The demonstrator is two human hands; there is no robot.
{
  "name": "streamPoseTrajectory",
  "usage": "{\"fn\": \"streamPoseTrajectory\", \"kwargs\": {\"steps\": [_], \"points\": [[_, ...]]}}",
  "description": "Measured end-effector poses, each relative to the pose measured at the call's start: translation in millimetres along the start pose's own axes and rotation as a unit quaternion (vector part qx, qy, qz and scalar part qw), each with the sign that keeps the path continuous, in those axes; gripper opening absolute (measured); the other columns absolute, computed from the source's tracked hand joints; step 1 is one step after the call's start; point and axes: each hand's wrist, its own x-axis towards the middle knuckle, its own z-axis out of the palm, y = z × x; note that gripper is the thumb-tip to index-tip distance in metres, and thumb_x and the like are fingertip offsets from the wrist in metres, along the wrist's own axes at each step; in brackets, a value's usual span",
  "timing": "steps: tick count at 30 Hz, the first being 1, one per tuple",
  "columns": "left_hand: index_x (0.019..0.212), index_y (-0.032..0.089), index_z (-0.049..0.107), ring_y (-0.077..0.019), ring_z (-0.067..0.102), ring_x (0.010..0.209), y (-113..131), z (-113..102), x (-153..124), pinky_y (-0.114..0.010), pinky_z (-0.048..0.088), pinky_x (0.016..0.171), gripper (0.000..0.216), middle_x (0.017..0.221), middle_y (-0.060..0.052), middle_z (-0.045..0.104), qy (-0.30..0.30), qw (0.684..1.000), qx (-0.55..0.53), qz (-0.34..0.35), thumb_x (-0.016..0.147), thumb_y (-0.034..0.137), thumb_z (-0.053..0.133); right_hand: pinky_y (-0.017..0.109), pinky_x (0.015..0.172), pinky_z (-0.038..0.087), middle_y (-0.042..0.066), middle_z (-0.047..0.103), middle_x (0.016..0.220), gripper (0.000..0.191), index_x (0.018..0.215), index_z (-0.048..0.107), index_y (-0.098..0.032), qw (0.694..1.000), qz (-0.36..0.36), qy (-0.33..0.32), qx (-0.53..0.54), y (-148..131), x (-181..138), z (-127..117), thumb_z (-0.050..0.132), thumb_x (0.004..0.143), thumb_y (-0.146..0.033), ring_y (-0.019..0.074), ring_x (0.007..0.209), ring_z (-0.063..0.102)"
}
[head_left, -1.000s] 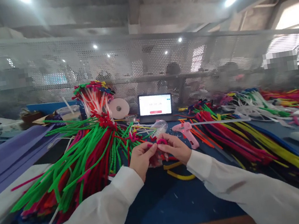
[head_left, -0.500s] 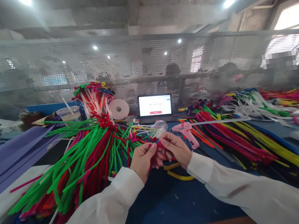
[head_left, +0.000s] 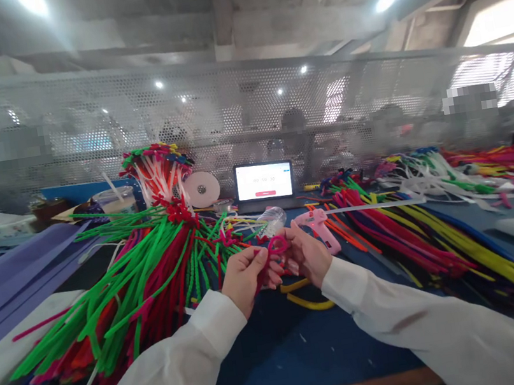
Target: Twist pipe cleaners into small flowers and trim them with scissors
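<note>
Left hand (head_left: 245, 278) pinches magenta pipe cleaner (head_left: 271, 249) below its loop (head_left: 277, 238), presumably steadying it; right hand (head_left: 312, 254) sits at the loop, its grip unclear.

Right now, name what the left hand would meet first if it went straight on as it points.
Most likely the right hand, just beyond the magenta loop the left hand holds; depth is hard to judge.

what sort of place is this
Probably a craft workshop: bundles of green pipe cleaners cover the worktable, a pink glue gun lies nearby, and a perforated metal screen stands behind.
</note>
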Motion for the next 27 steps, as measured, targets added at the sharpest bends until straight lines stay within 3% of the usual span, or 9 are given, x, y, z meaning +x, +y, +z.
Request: {"fn": "streamPoseTrajectory", "kwargs": {"steps": [5,12,27], "points": [[0.073,0.011,0.055,-0.0068,0.051,0.041,0,0,0,-0.016,0.037,0.037,0.021,0.054,-0.001,0.058,0.005,1.000,0.012,0.000,0.073,0.032,0.053,0.015,0.023,0.021,-0.004,0.046,0.041,0.040,0.069,0.048,-0.015,1.000,0.011,-0.005,-0.021,-1,-1,1,0.036,0.077,-0.052,0.0037,0.024,0.030],[0.073,0.011,0.056,-0.0085,0.052,0.040,0,2,-1,-0.018,0.038,0.036,0.021,0.054,-0.001,0.059,-0.015,1.000,0.018,-0.013,0.072,0.032,0.054,0.011,0.022,0.017,-0.008,0.044,0.037,0.022,0.070,0.043,-0.017,0.991,-0.049,-0.015,-0.126,0,-7,4,0.051,0.074,-0.037,0.0007,0.022,0.024],[0.073,0.009,0.056,-0.0100,0.054,0.038,4,8,-5,-0.019,0.040,0.035,0.026,0.055,-0.004,0.060,-0.004,1.000,-0.008,-0.025,0.072,0.035,0.053,0.010,0.023,0.013,-0.010,0.040,0.035,0.020,0.073,0.040,-0.019,0.994,-0.074,0.036,-0.065,5,-14,17,0.046,0.077,-0.038,0.0009,0.023,0.020]]}}
